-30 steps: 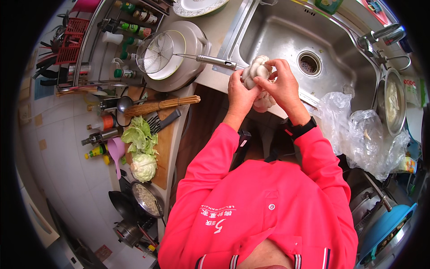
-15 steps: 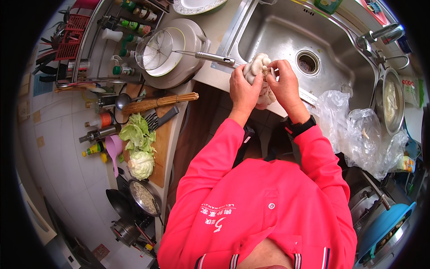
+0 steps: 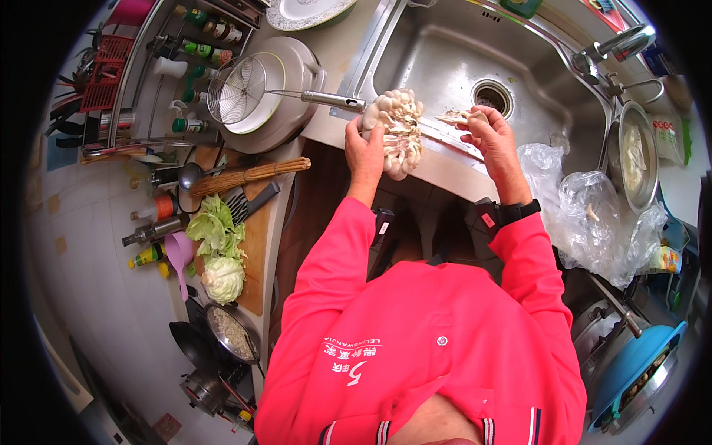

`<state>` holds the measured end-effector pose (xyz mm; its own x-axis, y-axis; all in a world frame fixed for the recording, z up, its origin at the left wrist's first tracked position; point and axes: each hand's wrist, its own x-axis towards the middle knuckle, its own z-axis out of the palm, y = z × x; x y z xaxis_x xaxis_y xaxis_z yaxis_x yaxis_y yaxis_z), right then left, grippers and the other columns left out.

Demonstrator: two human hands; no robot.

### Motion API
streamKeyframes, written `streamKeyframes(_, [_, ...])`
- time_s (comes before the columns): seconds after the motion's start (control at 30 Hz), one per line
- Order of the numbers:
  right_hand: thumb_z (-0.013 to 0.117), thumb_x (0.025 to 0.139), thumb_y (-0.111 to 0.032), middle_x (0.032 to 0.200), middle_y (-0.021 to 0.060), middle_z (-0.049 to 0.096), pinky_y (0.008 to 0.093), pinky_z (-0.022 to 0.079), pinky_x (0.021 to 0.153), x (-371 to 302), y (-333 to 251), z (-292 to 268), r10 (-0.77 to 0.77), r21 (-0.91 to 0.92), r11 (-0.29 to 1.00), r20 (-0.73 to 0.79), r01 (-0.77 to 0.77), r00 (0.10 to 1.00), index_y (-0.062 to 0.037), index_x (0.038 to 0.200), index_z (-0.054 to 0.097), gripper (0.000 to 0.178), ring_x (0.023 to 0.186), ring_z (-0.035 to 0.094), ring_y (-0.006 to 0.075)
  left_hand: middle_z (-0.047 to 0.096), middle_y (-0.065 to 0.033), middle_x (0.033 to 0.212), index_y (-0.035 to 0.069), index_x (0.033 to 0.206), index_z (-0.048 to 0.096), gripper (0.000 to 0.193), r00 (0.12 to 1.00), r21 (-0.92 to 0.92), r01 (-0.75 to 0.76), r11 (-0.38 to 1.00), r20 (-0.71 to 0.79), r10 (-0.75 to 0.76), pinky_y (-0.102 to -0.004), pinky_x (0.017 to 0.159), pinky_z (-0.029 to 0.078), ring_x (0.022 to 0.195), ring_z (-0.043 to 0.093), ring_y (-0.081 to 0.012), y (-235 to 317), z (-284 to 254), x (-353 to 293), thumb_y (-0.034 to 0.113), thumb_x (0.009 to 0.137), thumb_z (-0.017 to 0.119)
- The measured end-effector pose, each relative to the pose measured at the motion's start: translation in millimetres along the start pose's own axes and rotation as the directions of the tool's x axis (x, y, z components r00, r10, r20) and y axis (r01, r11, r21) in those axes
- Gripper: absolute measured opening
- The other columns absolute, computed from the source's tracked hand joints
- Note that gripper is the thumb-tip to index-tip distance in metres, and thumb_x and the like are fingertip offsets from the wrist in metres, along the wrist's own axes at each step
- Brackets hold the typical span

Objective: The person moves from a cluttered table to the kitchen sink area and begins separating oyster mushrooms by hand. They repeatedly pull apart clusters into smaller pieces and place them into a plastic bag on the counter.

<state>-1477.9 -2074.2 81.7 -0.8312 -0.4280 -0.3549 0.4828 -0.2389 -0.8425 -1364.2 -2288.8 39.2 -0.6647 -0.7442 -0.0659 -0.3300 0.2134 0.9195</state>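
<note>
Left fingers (image 3: 353, 139) are curled round knobbly mushrooms (image 3: 399, 135); a scrap (image 3: 452, 116) is pinched by right fingers (image 3: 485, 124); something pale (image 3: 633, 156) is held in the three-o'clock metal bowl (image 3: 650, 157).

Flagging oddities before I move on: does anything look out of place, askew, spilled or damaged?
One oddity: the bundle of sticks, seemingly a brush, lies across the cutting board next to cabbage leaves, its end past the board's edge. A scrubbing tool would sit oddly among food. No spill stands out.
</note>
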Motion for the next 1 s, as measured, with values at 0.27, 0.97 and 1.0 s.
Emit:
streamKeyframes(0.27, [0.060,0.085,-0.007,0.107,0.0081,0.062,0.0265,0.050,0.074,-13.7,-39.5,-16.0,-0.022,0.105,0.994,0.149,0.007,0.989,-0.0049,0.110,0.054,0.026,0.095,0.063,0.0177,0.055,-0.0169,0.120,0.002,0.116,0.056,0.040,0.880,0.380,-0.416,0.826,-0.062,0.471,-0.0424,0.098,0.039,0.114,0.048,-0.0336,43.9,-7.4,-15.7,0.018,0.081,0.065])
streamKeyframes(0.97, [0.059,0.088,-0.008,0.102,0.0072,0.064,0.0267,0.052,0.075,-31.2,-82.5,-48.8,-0.141,0.040,0.990,0.087,0.138,0.986,-0.0055,0.107,0.057,0.019,0.091,0.064,0.0161,0.066,-0.0058,0.086,-0.001,0.103,0.065,0.022,0.892,-0.337,0.200,0.920,0.452,-0.028,-0.0218,0.061,0.051,0.071,0.060,-0.0099,120.0,97.4,-24.7,0.015,0.089,0.064])
streamKeyframes(1.0, [0.059,0.088,-0.008,0.104,0.0081,0.064,0.0278,0.052,0.077,-29.8,-82.8,-52.2,-0.124,0.111,0.987,0.045,0.119,0.991,-0.0051,0.108,0.056,0.021,0.091,0.065,0.0177,0.066,-0.0057,0.086,-0.001,0.103,0.065,0.023,0.906,-0.287,0.128,0.949,0.424,0.006,-0.0227,0.063,0.051,0.072,0.061,-0.0110,115.1,100.5,-20.7,0.015,0.088,0.065])
